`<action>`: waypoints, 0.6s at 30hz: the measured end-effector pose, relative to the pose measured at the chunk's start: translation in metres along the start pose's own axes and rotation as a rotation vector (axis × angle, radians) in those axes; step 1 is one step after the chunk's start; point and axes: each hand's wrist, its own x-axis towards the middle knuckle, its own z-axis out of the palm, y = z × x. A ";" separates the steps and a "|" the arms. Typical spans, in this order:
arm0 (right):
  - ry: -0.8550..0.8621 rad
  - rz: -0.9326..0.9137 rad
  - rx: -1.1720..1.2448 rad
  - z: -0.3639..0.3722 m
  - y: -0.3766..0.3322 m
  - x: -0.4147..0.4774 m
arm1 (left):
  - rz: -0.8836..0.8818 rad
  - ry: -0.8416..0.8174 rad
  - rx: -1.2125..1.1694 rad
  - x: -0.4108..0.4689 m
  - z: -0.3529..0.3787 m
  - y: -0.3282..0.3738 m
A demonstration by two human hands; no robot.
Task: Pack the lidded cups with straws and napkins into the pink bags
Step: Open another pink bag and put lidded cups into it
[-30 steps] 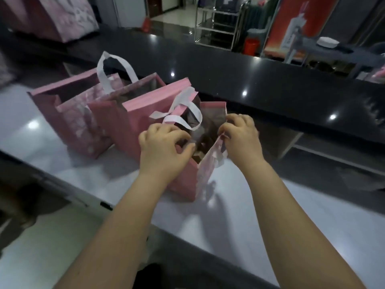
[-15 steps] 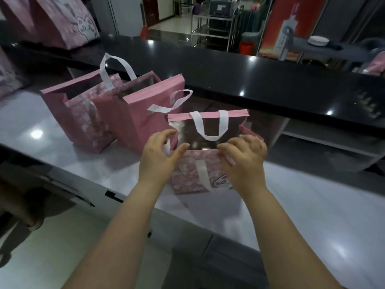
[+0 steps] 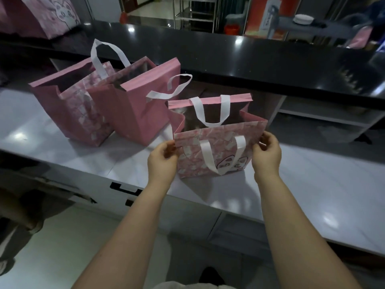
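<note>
Three pink bags on the pale countertop (image 3: 312,184), all upright with mouths open. Nearest bag (image 3: 216,151) close to the counter's front edge, roughly mid-way along it, patterned front panel facing the camera with a cartoon face printed low on it. Front white handle (image 3: 220,155) flopped down over that panel; rear white handle (image 3: 210,111) drooping inward from the far rim.

Left hand (image 3: 162,161) pinched on the bag's left upper corner, thumb and fingers closed on the edge of the front panel. Right hand (image 3: 267,153) pinched likewise on the right upper corner. Hands well apart — the whole width of the bag between them — each clamped on its own side, front panel stretched flat from one to the other. Inside dark; contents impossible to make out.

Middle bag (image 3: 141,113) just behind and to the left of the held one, toward the counter's back edge, its plain pink side turned this way, one white handle (image 3: 173,88) hanging loose over the rim toward the near bag. Far-left bag (image 3: 70,109) touching the middle one, nearer the counter's left end, white handle (image 3: 106,55) standing up in a loop.

Behind the counter's back edge, a raised black ledge (image 3: 229,57) running the full width. More pink bags (image 3: 39,15) at the upper left on that ledge — one showing a cartoon cat face.
</note>
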 end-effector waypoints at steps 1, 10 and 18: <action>0.059 0.009 0.029 -0.003 0.001 -0.003 | -0.016 0.008 -0.029 0.000 0.001 0.000; 0.370 0.058 0.215 -0.089 0.015 -0.030 | 0.008 -0.199 -0.135 -0.011 0.072 0.013; 0.648 0.021 0.268 -0.201 0.012 -0.039 | 0.012 -0.459 -0.172 -0.060 0.172 0.042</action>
